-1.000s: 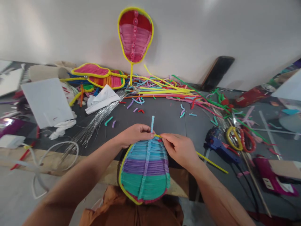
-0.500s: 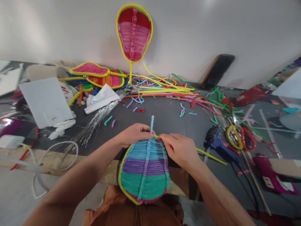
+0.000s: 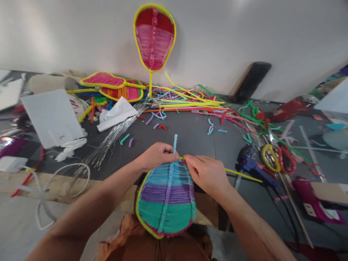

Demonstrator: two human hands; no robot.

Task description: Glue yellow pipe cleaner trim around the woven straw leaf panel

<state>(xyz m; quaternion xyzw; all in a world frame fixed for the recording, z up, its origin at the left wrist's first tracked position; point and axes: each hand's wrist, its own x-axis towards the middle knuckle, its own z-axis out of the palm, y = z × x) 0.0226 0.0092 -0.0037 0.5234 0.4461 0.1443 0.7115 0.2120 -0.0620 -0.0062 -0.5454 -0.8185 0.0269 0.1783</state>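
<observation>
A rounded pipe-cleaner panel (image 3: 165, 195), striped teal, purple and light blue, hangs over the table's near edge toward my lap. Yellow pipe cleaner edges its left side; the lower right rim is dark pink. My left hand (image 3: 160, 156) pinches the panel's top, beside the light blue stem (image 3: 175, 143) that sticks up there. Close to it on the right, my right hand (image 3: 208, 172) is closed on a yellow pipe cleaner (image 3: 243, 175), whose long free end stretches out to the right behind the hand. A short yellow bit shows between both hands' fingertips.
Behind stands a pink and red panel (image 3: 154, 43) with yellow edging. Pipe cleaners (image 3: 190, 103) lie heaped along the wall, near a dark phone (image 3: 251, 82). A blue glue gun (image 3: 254, 166) and scissors (image 3: 272, 159) lie right; wires (image 3: 108, 139) and white card (image 3: 53, 117) left.
Both hands keep their grip at the panel's top. The panel's lower end has shifted slightly down and left, and the yellow free end has moved only a little.
</observation>
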